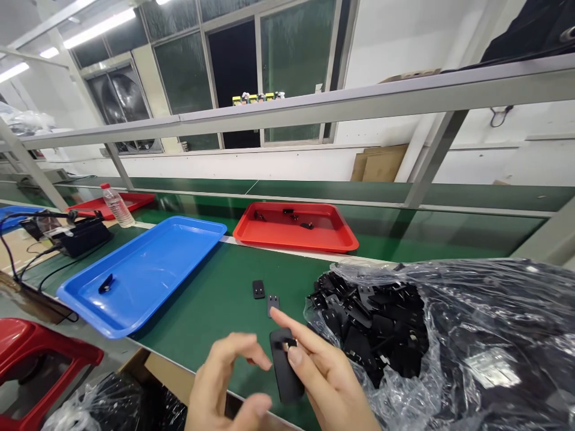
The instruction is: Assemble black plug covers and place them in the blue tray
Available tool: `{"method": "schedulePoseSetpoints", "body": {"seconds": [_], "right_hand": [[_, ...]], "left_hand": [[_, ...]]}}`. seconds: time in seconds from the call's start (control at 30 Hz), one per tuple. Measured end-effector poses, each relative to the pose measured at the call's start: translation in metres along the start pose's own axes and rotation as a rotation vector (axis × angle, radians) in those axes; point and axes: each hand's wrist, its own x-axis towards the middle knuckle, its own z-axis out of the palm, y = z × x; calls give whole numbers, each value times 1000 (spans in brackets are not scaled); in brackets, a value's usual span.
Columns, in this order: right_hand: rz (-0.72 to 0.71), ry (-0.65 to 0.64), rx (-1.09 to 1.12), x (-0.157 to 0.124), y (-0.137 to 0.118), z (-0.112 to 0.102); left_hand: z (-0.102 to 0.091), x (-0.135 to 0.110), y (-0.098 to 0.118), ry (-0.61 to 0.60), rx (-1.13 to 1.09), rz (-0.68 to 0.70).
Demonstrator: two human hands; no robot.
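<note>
Between the thumb and fingers of my right hand [321, 371] is a black plastic clip [283, 368], held tilted, with a small shiny metal part near its top. My left hand [229, 377] is beside it on the left, thumb and fingers apart, with nothing in it. Beyond my hands two small flat pieces lie on the green table, a black plate [258, 289] and a greyer plate [272, 304] close to my right fingertip. To the right, a clear plastic bag [431, 359] gapes around a heap of black plastic parts [377, 323].
A blue tray [179, 257] at left holds one black piece [106, 283]. Behind, a red tray [323, 230] holds several small black parts. A water bottle [117, 206] stands beyond the blue tray. A red stool [40, 365] is at lower left. A shelf [314, 111] spans above.
</note>
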Motion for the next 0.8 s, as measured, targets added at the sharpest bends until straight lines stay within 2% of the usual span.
{"method": "schedulePoseSetpoints", "body": {"seconds": [0.07, 0.13, 0.23, 0.33, 0.47, 0.57, 0.67, 0.8], "right_hand": [[26, -89, -44, 1, -3, -2], [13, -178, -59, 4, -5, -2], [-14, -241, -33, 11, -6, 0], [-67, -194, 22, 16, -3, 0], [-186, -131, 41, 15, 3, -4], [-198, -50, 33, 10, 4, -6], [-154, 28, 15, 6, 2, -2], [-145, 79, 26, 8, 1, 2]], "left_hand": [[-8, 4, 5, -29, -82, -237], [-16, 9, 7, -115, -139, -369], [-19, 15, 8, -180, -176, -436], [-14, 15, 9, -70, -244, -488], [-5, 10, 13, 109, -225, -491], [-3, 8, 14, 188, -158, -429], [-3, 9, 13, 205, -101, -369], [-4, 11, 12, 193, -121, -379]]}}
